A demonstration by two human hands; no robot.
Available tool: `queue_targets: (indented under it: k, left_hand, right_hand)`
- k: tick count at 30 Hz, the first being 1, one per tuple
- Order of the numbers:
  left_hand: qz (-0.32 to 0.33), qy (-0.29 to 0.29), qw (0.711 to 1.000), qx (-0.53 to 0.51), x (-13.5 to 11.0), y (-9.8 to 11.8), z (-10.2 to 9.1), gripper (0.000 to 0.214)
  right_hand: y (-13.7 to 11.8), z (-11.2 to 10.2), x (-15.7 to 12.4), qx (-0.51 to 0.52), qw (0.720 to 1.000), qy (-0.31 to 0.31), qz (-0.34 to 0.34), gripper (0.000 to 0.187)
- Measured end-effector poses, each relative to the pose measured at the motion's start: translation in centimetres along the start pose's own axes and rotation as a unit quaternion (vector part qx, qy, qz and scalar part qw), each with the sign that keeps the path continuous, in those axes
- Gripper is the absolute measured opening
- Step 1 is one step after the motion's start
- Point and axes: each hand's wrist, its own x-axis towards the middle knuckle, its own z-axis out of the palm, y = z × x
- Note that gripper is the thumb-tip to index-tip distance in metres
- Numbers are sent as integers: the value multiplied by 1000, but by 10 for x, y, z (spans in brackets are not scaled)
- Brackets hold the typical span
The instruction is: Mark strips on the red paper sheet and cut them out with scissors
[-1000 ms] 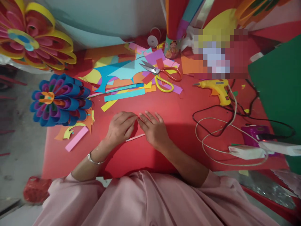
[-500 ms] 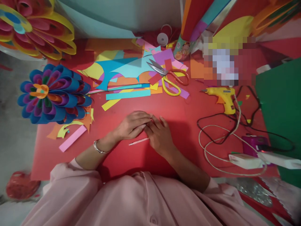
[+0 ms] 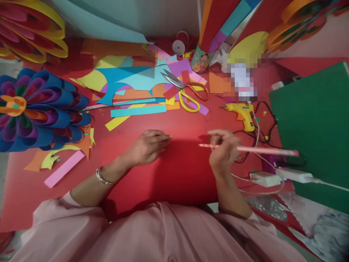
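Note:
My right hand (image 3: pixel 223 151) is lifted above the red sheet (image 3: pixel 177 171) and pinches a long pink pencil (image 3: pixel 261 149), which lies level with its tip pointing left. My left hand (image 3: pixel 147 147) rests flat on the red sheet, fingers stretched toward the right, holding nothing. A silver bangle (image 3: pixel 102 177) sits on my left wrist. The two hands are well apart.
Scissors with red and yellow handles (image 3: pixel 188 91) lie among coloured paper strips (image 3: pixel 137 110) at the back. A yellow glue gun (image 3: pixel 244 112) and tangled cords (image 3: pixel 256 142) sit right. A blue paper flower (image 3: pixel 35 109) stands left, a green board (image 3: pixel 313 123) right, and a pink strip (image 3: pixel 64 168) lies near left.
My right hand has picked up the pink pencil from the red sheet and moved right with it. My left hand has stayed pressed on the sheet. The view shifted slightly.

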Motion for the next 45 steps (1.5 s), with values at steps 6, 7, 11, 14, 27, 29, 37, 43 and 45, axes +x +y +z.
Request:
queue_targets:
  k: [6,7,11,14,27,29,37,43,45]
  left_hand:
    - [8,6,1000,12,3,3,-1,35]
    - [13,10,1000,14,3,3,-1,36]
    - [14,15,1000,8,3,3,-2,37]
    - [0,11,1000,-8,2,3,-1,37]
    - [16,14,1000,9,2,1,0,35]
    - [10,11,1000,9,2,0,0,34]
    - [8,10,1000,3,1,0,1,36]
    - [32,22,999,21,3,0,0,34]
    - [34,20,999,20,3,0,0,34]
  right_hand:
    - [26,25,16,114,984,6,138,64]
    - [29,25,17,111,983,-5,146,58]
    - [36,20,17,75,984,-10,161,45]
    - [36,16,16,36,989,0,143,39]
    - [39,21,15,109,979,4,173,42]
    - [43,22,14,99,978,-5,181,40]
    - [48,20,12,49,987,10,154,34]
    - [59,15,11,-56,991,-8,122,32]
    - [61,14,12,-52,991,-18,124,32]
